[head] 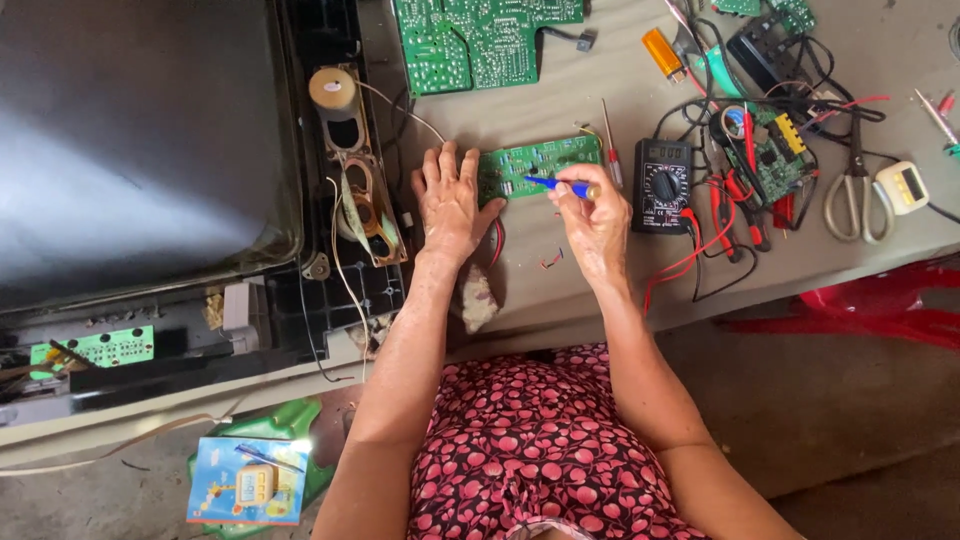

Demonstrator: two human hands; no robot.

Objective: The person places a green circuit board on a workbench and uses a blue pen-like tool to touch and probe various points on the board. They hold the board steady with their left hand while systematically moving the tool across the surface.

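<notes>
A small green circuit board [545, 160] lies on the grey bench. My left hand [448, 200] rests flat beside it, fingers spread, its thumb touching the board's left end. In my right hand [597, 218] I grip a blue-handled tool [560, 185], whose tip points left onto the board's surface. Both forearms reach up from the bottom of the view.
A black multimeter [661, 185] with red and black leads sits right of my right hand. Scissors [858, 195], pliers, a wired board [770, 150] and an orange lighter [663, 52] lie further right. A large green board [480, 38] is behind; an opened television [140, 150] fills the left.
</notes>
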